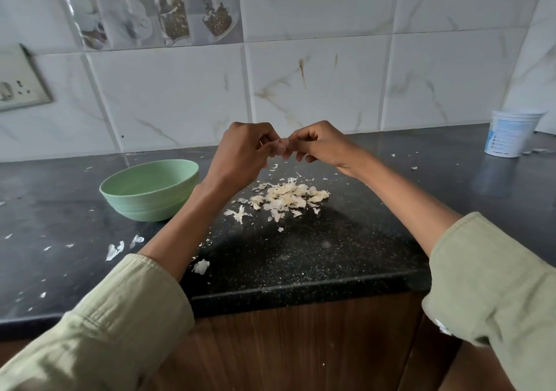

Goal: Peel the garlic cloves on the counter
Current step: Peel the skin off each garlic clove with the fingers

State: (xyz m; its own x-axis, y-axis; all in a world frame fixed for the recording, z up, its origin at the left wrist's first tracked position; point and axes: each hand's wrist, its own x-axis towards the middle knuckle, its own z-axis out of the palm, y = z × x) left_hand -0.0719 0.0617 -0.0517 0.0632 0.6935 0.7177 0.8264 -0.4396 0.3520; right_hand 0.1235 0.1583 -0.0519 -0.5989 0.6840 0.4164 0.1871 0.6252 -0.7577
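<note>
Both hands are raised together above the black counter (301, 258). My left hand (240, 153) and my right hand (319, 144) pinch a small garlic clove (278, 145) between their fingertips; most of the clove is hidden by the fingers. Below them lies a heap of garlic cloves and papery skins (288, 196). A green bowl (150, 189) stands to the left of the heap, just beside my left forearm; its inside is not visible.
Loose skin flakes (115, 250) are scattered over the counter's left and front parts. A white plastic tub (511, 133) stands at the back right near the tiled wall. A wall socket (18, 84) is at the far left. The counter's front edge (301, 293) runs below my forearms.
</note>
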